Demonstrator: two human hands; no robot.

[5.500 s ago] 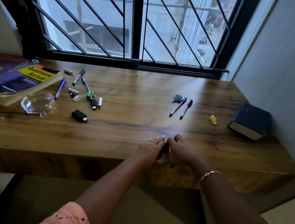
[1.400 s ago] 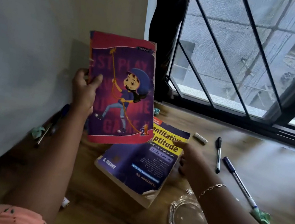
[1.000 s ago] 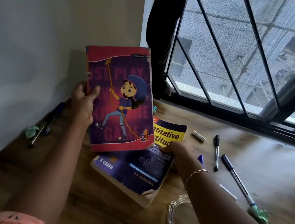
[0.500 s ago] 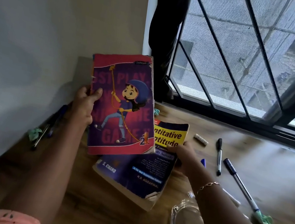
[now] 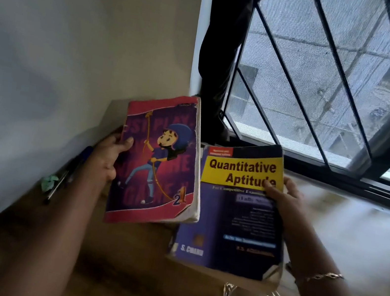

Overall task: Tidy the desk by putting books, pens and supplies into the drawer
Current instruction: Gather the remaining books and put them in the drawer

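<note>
Left hand (image 5: 109,156): holding thin cartoon book (image 5: 159,167) by side edge; light, bendy.
Right hand (image 5: 281,197): gripping thick blue book (image 5: 228,219) at its side; probably heavy, torn corner.

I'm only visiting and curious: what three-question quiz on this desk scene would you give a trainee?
1. True or false: the left hand grips the cartoon-cover book.
2. Which book does the right hand hold? A) a black hardback B) the Quantitative Aptitude book C) none at all
3. Fill in: the pens lie on the desk along the ____, to the left of the person's left forearm.

Key: 1 true; 2 B; 3 wall.
</note>
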